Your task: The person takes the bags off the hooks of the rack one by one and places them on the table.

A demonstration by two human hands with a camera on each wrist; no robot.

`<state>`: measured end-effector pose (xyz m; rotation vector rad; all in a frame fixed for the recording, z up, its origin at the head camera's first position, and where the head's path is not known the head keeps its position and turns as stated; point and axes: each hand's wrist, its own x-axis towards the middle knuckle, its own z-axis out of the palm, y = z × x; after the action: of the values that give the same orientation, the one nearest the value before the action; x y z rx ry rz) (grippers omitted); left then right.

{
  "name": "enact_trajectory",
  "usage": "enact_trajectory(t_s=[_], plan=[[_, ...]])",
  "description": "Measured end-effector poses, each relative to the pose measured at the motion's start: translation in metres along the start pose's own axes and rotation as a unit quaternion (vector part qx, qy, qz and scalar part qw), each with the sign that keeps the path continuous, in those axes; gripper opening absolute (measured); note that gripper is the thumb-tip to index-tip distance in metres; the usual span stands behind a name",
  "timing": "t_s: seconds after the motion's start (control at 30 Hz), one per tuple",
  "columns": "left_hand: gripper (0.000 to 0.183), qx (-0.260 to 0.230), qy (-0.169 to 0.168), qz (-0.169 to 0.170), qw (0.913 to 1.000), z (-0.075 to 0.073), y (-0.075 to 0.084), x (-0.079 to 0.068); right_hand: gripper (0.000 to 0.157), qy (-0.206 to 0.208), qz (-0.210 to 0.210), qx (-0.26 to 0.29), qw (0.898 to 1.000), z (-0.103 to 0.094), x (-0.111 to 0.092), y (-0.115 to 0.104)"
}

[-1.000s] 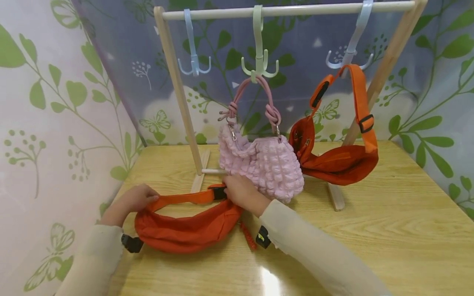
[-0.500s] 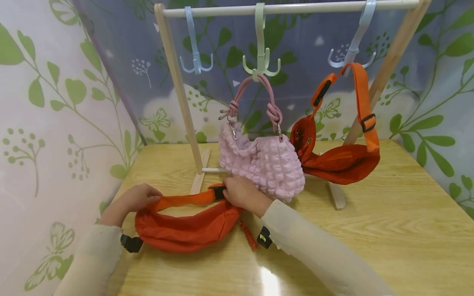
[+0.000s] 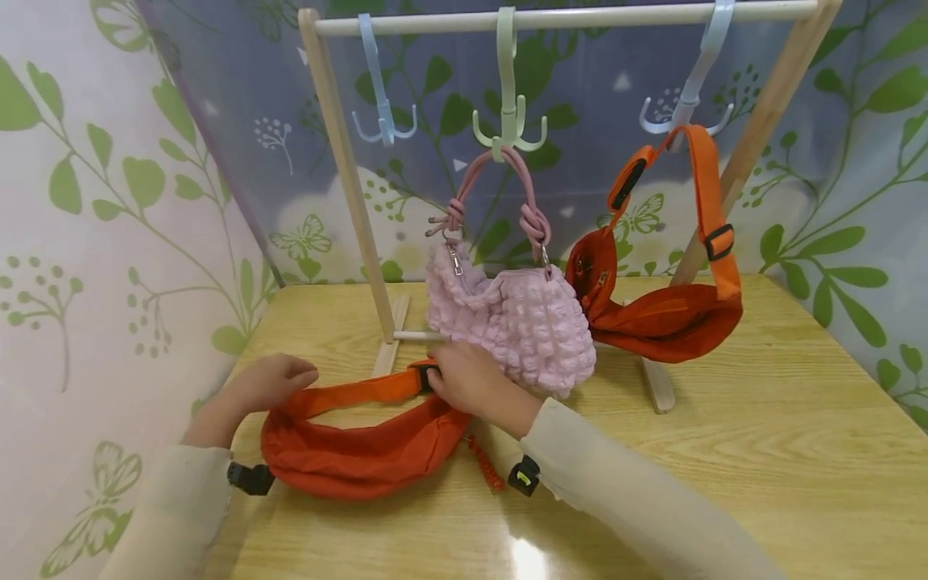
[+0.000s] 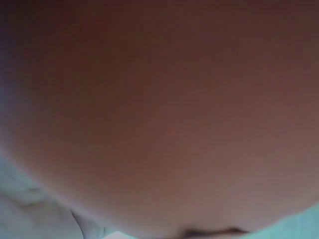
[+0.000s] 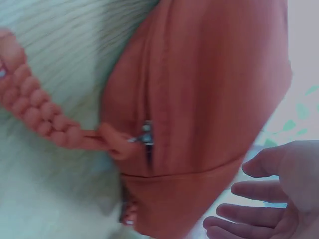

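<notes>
An orange-red waist bag (image 3: pixel 370 455) lies on the table at front left, its orange strap (image 3: pixel 362 393) arched behind it. My left hand (image 3: pixel 268 383) is at the strap's left end, its fingers off the strap with a gap below the thumb. Close to the black buckle (image 3: pixel 428 377) is my right hand (image 3: pixel 474 383), partly covering the strap's right end. In the right wrist view that hand's fingers (image 5: pixel 259 191) are fairly straight, beside the bag (image 5: pixel 199 99). A braided zipper pull (image 5: pixel 45 109) hangs from the zip. Blurred skin fills most of the left wrist view.
Behind stands a wooden rack with a white bar (image 3: pixel 580 18). A pink puffy handbag (image 3: pixel 522 326) hangs on the green hook (image 3: pixel 511 121), another orange waist bag (image 3: pixel 674 322) on the right blue hook (image 3: pixel 685 105). A bare blue hook (image 3: pixel 384 121) is at left.
My left hand has let go of the strap and moved slightly up. The right hand has shifted a little left at the buckle. The bag has barely moved.
</notes>
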<state>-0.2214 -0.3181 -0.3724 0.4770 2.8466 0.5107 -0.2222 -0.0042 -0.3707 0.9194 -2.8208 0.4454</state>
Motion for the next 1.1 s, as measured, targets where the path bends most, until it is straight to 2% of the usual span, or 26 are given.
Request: enact_trajectory(t_s=[0.13, 0.33, 0.47, 0.67, 0.73, 0.83, 1.0, 1.1], plan=[[0.042, -0.007, 0.021, 0.010, 0.9997, -0.008, 0.012, -0.002, 0.015, 0.020, -0.015, -0.003, 1.000, -0.014, -0.004, -0.008], [0.040, 0.002, 0.075, 0.032, 0.9967, -0.019, 0.033, -0.007, 0.014, 0.043, -0.030, -0.012, 0.999, -0.040, -0.014, -0.018], [0.038, -0.004, 0.120, 0.052, 0.9914, -0.027, 0.051, -0.010, 0.026, 0.058, -0.030, -0.017, 0.998, -0.058, -0.018, -0.018], [0.041, -0.007, 0.176, 0.073, 0.9816, -0.044, 0.083, -0.012, 0.034, 0.098, -0.044, -0.033, 0.994, -0.082, -0.024, -0.017], [0.041, 0.003, 0.209, 0.090, 0.9738, -0.049, 0.093, -0.013, 0.040, 0.108, -0.041, -0.036, 0.993, -0.088, -0.027, -0.017], [0.040, 0.014, 0.266, 0.123, 0.9560, -0.054, 0.107, -0.014, 0.042, 0.110, -0.034, -0.032, 0.993, -0.097, -0.031, -0.015], [0.042, 0.014, 0.355, 0.202, 0.9127, -0.063, 0.128, -0.012, 0.037, 0.155, -0.047, -0.031, 0.986, -0.111, -0.035, -0.007], [0.046, 0.017, 0.390, 0.234, 0.8906, -0.070, 0.140, -0.009, 0.038, 0.187, -0.057, -0.035, 0.980, -0.118, -0.036, -0.002]])
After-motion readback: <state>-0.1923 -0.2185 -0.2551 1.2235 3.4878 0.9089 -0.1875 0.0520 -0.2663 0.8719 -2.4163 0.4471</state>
